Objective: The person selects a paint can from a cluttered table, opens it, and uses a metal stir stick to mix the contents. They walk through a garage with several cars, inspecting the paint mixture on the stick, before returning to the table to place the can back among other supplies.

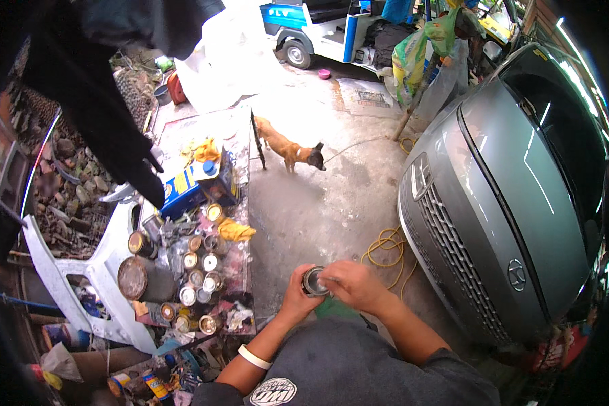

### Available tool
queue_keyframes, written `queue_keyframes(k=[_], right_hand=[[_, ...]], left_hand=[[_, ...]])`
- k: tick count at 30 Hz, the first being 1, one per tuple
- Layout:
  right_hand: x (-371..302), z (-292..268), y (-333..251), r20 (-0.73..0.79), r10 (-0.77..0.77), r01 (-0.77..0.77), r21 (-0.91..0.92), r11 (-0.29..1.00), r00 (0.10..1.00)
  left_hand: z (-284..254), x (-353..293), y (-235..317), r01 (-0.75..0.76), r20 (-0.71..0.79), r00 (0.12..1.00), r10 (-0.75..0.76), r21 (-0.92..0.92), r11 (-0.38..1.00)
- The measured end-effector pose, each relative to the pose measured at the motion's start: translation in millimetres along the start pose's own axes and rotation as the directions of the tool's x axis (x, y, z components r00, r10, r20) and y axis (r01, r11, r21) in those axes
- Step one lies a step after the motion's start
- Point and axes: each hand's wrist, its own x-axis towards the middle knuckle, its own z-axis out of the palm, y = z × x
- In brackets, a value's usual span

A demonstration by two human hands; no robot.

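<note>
In front of my body I hold a small open metal can (312,283) with a silvery rim. My left hand (295,295) is wrapped round its side. Over the can's right edge is my right hand (350,283), its fingers closed together at the opening. Whatever those fingers pinch is too small and covered to make out. Left of my hands stands a cluttered table (240,304) with several small paint cans (212,262), a large dirty can (145,279), a blue rectangular tin (216,177) and a yellow cloth (235,230).
On the right stands a grey car (501,203), with a yellow hose (386,247) coiled beside it. A brown dog (284,144) is on the concrete floor past the table. A whitish car body panel (105,287) leans at left. Dark clothes (91,88) hang at upper left.
</note>
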Motion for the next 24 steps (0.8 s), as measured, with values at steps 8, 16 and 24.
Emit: queue_keyframes(k=[8, 16, 24], right_hand=[[36, -82, 92, -0.1, -0.001, 0.0, -0.015, 1.0, 0.995], [78, -130, 147, -0.06, 0.053, -0.053, 0.009, 0.999, 0.997], [144, -134, 203, -0.094, 0.089, -0.093, -0.031, 0.995, 0.992]], left_hand=[[61, 119, 20, -0.027, 0.028, 0.999, 0.026, 0.017, 0.999], [85, 197, 28, 0.053, 0.065, 0.997, -0.051, -0.021, 0.998], [69, 291, -1, -0.061, 0.1, 0.993, 0.056, 0.056, 0.997]])
